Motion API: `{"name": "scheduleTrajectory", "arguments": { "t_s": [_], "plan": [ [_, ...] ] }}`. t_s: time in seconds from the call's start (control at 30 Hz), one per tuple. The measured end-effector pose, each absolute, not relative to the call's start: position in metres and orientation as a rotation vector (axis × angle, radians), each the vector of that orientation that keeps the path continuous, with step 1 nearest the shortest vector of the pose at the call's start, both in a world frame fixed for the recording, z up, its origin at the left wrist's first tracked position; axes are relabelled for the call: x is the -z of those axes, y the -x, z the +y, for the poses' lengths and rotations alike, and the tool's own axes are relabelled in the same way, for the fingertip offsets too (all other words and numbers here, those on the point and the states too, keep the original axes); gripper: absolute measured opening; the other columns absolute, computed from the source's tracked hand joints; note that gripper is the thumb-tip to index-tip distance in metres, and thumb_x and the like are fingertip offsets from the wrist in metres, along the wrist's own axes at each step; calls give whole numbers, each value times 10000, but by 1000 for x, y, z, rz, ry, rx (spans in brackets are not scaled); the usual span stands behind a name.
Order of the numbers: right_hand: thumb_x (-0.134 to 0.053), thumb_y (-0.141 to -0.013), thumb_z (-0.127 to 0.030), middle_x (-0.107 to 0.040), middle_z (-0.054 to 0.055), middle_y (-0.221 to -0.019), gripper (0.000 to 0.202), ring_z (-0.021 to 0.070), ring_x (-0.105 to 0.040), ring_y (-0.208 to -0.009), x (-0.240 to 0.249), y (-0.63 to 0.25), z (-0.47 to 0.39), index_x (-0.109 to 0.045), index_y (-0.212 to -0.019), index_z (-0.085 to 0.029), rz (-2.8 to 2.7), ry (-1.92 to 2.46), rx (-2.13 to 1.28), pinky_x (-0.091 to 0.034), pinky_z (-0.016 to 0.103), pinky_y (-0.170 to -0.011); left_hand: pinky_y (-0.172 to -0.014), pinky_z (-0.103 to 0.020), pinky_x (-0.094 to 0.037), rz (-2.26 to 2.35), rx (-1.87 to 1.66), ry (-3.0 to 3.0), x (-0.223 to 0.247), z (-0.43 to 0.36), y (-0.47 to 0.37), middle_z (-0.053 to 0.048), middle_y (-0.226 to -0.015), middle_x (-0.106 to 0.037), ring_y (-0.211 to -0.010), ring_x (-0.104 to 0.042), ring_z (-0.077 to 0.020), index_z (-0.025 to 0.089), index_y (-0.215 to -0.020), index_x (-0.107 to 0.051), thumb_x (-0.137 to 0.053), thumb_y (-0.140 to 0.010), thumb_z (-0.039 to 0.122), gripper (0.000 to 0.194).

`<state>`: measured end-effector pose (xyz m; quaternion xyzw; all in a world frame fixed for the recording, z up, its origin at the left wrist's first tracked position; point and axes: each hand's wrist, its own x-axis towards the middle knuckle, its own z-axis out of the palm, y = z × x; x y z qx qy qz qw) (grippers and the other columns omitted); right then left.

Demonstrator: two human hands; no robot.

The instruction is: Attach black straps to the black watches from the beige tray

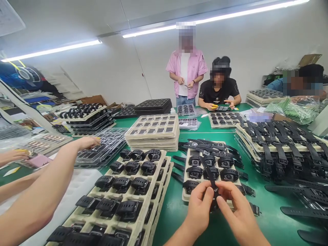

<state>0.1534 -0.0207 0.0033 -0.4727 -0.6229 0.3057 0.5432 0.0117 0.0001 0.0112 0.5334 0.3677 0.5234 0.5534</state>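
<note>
both hands, left hand (199, 205) and right hand (237, 208), pinch black strap (210, 176) (watch body hidden behind fingers).

three people (186, 68) across the table, two ceiling lights (53, 50) (both lit).

Bright even light from 2 ceiling tube lights (176, 25), soft shadows, wide-angle edge distortion
</note>
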Motion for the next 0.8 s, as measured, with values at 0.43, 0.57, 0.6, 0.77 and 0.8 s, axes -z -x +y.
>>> {"name": "scheduleTrajectory", "arguments": {
  "t_s": [0.43, 0.57, 0.6, 0.77, 0.8],
  "plan": [
    [-631, -928, -570, -652, 31, -728, 402, 183, -613, -667, -14, -158, -14, -656, -792, -192, -1161, 1147, -1116, -551, 258, -626, -752, -367, -523, 992, -1402, -2357, -6, 2, -4, -117, -1006, -671, -850, -593, -238, 175, -1306, -516, -480, -1023, 223, 290],
    [-670, -903, -564, -570, 3, -632, 434, 163, -557, -602, -11, -162, -12, -608, -682, -196, -1090, 1118, -1165, -525, 245, -568, -759, -337, -524, 801, -1528, -2336, -11, 2, -2, -108, -1008, -644, -867, -599, -214, 169, -1335, -455, -472, -1018, 174, 318],
    [-675, -901, -559, -566, 3, -626, 433, 164, -556, -598, -12, -162, -13, -605, -674, -197, -1083, 1112, -1163, -522, 245, -561, -733, -325, -514, 770, -1543, -2371, -12, 2, -2, -88, -954, -636, -828, -587, -202, 176, -1303, -478, -470, -1015, 153, 289],
    [-700, -887, -539, -586, 10, -630, 415, 170, -570, -598, -18, -155, -17, -588, -670, -203, -1026, 1098, -1121, -525, 247, -561, -660, -309, -450, 837, -1595, -2509, -17, 3, -4, -39, -806, -590, -710, -521, -173, 189, -1170, -573, -476, -989, 84, 230],
    [-697, -887, -542, -585, 9, -626, 419, 168, -567, -593, -19, -153, -18, -584, -667, -204, -1014, 1097, -1109, -525, 246, -558, -662, -311, -443, 848, -1608, -2512, -18, 3, -5, -35, -796, -592, -703, -521, -171, 190, -1159, -580, -481, -985, 80, 229]
  ]
}}
